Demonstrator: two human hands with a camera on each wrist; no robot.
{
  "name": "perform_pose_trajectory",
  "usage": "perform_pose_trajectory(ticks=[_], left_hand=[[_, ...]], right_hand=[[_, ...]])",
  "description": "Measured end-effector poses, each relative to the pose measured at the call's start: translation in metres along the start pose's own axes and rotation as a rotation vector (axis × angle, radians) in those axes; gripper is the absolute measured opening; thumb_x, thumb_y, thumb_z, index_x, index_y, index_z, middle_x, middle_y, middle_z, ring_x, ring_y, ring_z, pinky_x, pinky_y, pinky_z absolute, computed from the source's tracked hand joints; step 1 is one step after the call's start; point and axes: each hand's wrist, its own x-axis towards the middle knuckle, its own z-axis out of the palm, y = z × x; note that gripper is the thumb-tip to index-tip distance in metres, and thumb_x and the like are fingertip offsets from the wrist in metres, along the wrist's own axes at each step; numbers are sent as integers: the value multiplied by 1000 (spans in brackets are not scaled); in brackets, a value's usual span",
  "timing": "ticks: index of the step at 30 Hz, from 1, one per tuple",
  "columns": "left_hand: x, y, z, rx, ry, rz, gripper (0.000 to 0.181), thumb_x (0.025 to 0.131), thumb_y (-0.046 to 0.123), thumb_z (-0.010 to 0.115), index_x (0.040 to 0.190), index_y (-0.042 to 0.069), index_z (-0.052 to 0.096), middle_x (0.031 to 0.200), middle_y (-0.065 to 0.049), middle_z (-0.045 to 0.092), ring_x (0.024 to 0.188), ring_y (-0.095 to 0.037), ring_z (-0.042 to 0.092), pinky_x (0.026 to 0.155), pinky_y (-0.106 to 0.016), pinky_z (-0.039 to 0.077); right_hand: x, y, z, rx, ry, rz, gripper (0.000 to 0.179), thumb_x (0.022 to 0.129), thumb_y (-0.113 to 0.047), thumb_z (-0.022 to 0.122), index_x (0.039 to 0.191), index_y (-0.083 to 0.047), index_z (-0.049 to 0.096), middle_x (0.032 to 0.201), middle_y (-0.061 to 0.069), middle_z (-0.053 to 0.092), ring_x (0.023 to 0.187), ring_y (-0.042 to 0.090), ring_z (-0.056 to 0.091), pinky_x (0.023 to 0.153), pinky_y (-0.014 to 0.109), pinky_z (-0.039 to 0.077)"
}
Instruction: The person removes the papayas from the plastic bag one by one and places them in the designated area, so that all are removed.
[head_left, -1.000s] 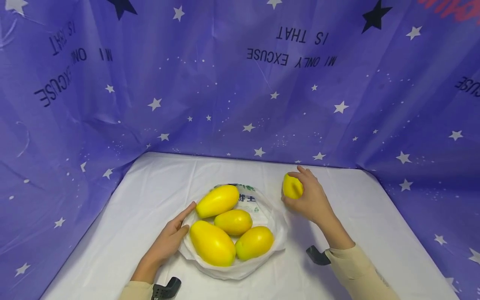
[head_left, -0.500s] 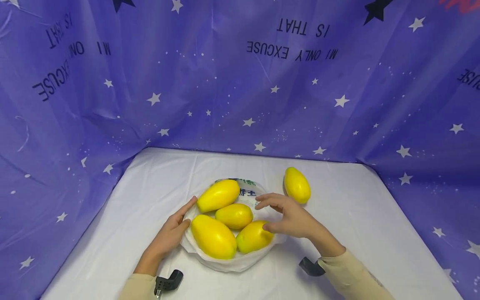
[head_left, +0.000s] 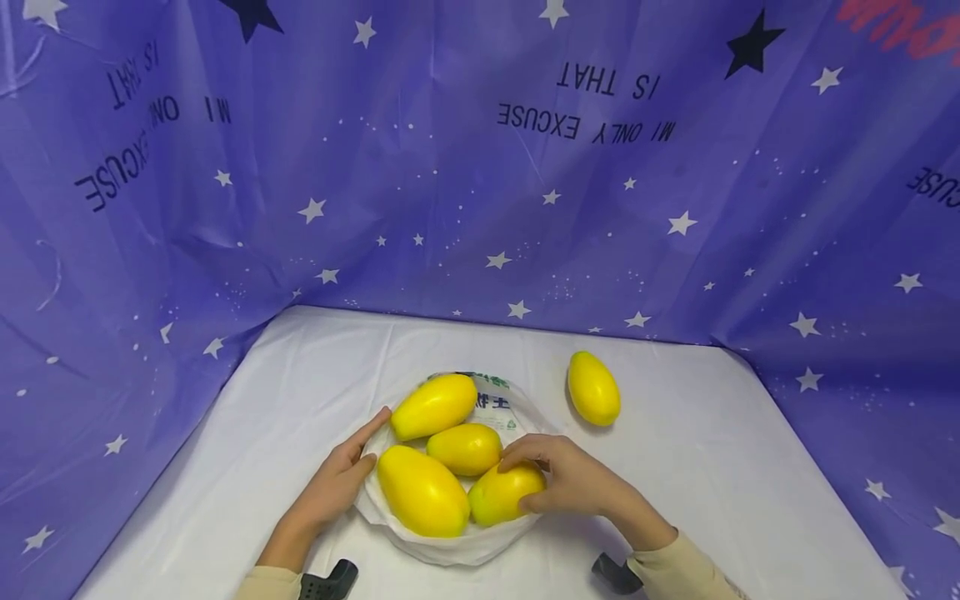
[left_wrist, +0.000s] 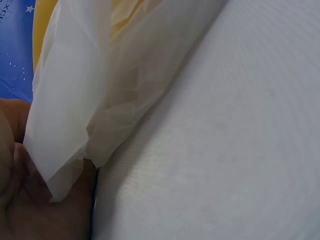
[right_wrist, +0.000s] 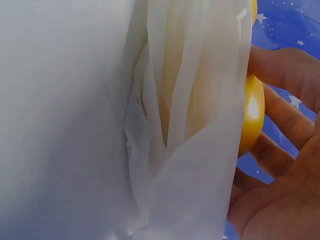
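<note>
In the head view a white plastic bag [head_left: 487, 546] lies spread open on the table with several smooth yellow mangoes inside. My left hand [head_left: 335, 479] holds the bag's left rim; the left wrist view has the bag film [left_wrist: 70, 100] between its thumb and fingers. On the opposite side my right hand [head_left: 570, 475] curls its fingers and thumb over the front right mango [head_left: 498, 497]. From the right wrist the same mango [right_wrist: 253, 112] shows past the bag's edge, fingers around its far side. A large mango [head_left: 423, 492] sits beside it, with a smaller mango [head_left: 465, 450] and another mango [head_left: 435, 407] behind.
One loose mango [head_left: 594, 388] lies on the white tablecloth [head_left: 705, 450], right of the bag and towards the back. A purple star-printed curtain [head_left: 450, 183] closes off the back and sides. Dark wrist mounts [head_left: 330, 581] stick out near both sleeves.
My right hand has let go of a mango at the back right, leaving it on the table. It has come left and forward onto the front right mango. The left hand stays at the rim.
</note>
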Motion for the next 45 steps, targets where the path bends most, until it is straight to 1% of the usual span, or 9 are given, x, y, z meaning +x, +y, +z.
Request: perform_pose_trajectory(ticks=[2, 6, 13, 19, 24, 32, 38, 42, 45], left_hand=[[-1, 0, 0, 0, 4, 4, 58, 100, 0, 41, 154, 20, 31, 159, 6, 22, 147, -19, 9, 103, -3, 12], [0, 1, 0, 9, 3, 15, 58, 100, -1, 40, 154, 19, 31, 159, 6, 22, 147, -18, 10, 102, -2, 13], [8, 5, 4, 24, 0, 31, 59, 100, -1, 40, 154, 19, 31, 159, 8, 23, 146, -15, 12, 104, -5, 12], [8, 5, 5, 30, -2, 23, 58, 100, 0, 40, 154, 20, 31, 158, 9, 23, 146, -15, 12, 106, -7, 12], [6, 5, 5, 30, -1, 18, 59, 100, 0, 40, 154, 20, 31, 159, 9, 23, 146, -16, 12, 104, -5, 12], [3, 4, 5, 25, 0, 13, 59, 100, -1, 40, 154, 21, 31, 159, 8, 22, 145, -14, 12, 103, -3, 13], [-1, 3, 3, 33, 13, 12, 59, 100, -2, 40, 154, 18, 31, 159, 7, 23, 146, -15, 12, 103, -2, 12], [-2, 2, 3, 22, 3, 25, 59, 100, -3, 39, 154, 16, 30, 160, 4, 22, 146, -18, 11, 103, -3, 12], [-2, 1, 3, 15, -1, 23, 58, 100, -2, 39, 155, 16, 30, 159, 5, 22, 146, -17, 11, 103, -3, 12]], right_hand=[[0, 1, 2, -14, 1, -1, 50, 70, -7, 84, 114, -25, 68, 121, -9, 64, 112, 11, 55, 95, 33, 47], [-1, 2, 1, -55, 8, -11, 53, 68, -9, 86, 115, -27, 67, 121, -13, 63, 111, 11, 55, 92, 34, 47], [-4, 3, -3, -100, 46, -32, 56, 66, -7, 87, 113, -27, 66, 118, -16, 62, 111, 9, 55, 99, 34, 45], [-6, 3, -5, -133, 82, -77, 57, 64, -7, 86, 113, -26, 66, 118, -16, 62, 111, 10, 56, 100, 34, 45], [-9, -4, -13, -134, 118, -65, 57, 64, -7, 86, 114, -27, 66, 119, -15, 62, 111, 11, 56, 96, 35, 48], [-13, -10, -26, -145, 194, -88, 58, 65, -6, 85, 115, -26, 65, 120, -13, 61, 109, 14, 56, 81, 33, 52], [-13, -11, -36, -111, 232, -61, 56, 67, -5, 85, 116, -24, 65, 120, -11, 61, 109, 16, 57, 78, 35, 54], [-15, -10, -43, -94, 284, -31, 56, 67, -5, 86, 115, -24, 66, 119, -9, 61, 105, 18, 58, 76, 36, 55], [-18, -11, -50, -96, 329, -18, 56, 66, -5, 87, 115, -24, 66, 121, -8, 61, 104, 18, 58, 76, 36, 56]])
